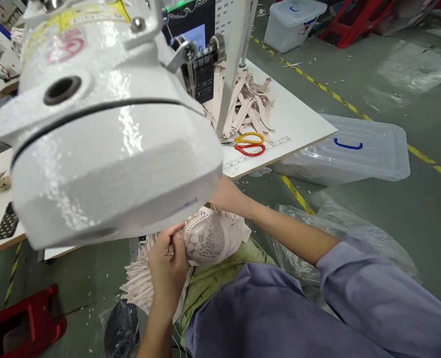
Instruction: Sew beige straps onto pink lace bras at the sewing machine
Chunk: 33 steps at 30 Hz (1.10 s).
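My left hand (168, 263) is closed in a pinch on the edge of a pale pink lace garment (213, 236) that lies in my lap over green cloth. More lace pieces (138, 283) hang below that hand. My right forearm reaches forward from a lilac sleeve; my right hand (224, 195) goes under the big white sewing machine head (104, 119), and its fingers are hidden there. The lace piece touches the underside of the machine head.
On the white table (298, 124) lie scissors with yellow and red handles (248, 144) and a heap of beige strips (246, 102). A clear lidded bin (351, 154) lies on the floor at right, another (293, 22) farther back. A red stool (22, 323) stands at lower left.
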{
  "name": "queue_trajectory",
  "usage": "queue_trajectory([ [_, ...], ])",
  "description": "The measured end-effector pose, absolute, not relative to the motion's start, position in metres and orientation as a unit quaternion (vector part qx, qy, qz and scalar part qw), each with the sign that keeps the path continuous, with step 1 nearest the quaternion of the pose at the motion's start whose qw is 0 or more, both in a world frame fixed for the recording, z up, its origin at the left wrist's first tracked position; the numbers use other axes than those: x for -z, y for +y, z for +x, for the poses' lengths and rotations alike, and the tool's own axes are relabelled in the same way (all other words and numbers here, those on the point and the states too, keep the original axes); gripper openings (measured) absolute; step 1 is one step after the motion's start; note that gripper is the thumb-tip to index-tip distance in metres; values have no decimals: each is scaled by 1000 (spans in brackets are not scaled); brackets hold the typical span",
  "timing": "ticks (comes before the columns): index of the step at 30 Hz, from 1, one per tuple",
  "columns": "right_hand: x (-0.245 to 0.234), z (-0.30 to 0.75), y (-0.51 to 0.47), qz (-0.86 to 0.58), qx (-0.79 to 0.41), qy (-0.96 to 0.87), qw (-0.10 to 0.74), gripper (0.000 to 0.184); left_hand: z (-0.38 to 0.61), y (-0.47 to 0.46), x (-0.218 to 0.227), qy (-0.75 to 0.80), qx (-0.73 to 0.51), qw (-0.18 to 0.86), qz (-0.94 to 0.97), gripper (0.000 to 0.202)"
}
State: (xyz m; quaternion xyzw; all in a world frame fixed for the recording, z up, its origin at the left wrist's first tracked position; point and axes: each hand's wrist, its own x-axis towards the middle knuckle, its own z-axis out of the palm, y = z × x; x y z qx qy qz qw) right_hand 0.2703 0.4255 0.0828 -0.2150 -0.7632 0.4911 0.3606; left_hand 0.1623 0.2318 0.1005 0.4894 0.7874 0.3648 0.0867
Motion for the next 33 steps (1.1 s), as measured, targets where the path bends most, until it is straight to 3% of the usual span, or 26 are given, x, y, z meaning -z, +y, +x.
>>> queue_trajectory([
  [3, -84, 270, 430, -195, -480, -781, 349, 11, 180, 237, -96, 772, -317, -122, 537, 21],
  [5, -87, 270, 431, -188, -483, -784, 341, 13, 196, 241, -93, 754, -277, -174, 570, 35],
  [8, -91, 269, 433, -189, -485, -789, 326, 13, 213, 245, -91, 754, -216, -143, 604, 55],
  [18, -87, 265, 441, -169, -484, -795, 326, 19, 213, 245, -95, 763, -217, -114, 598, 48],
  [33, -86, 264, 441, -169, -493, -791, 320, 12, 214, 247, -94, 765, -192, -135, 600, 45],
])
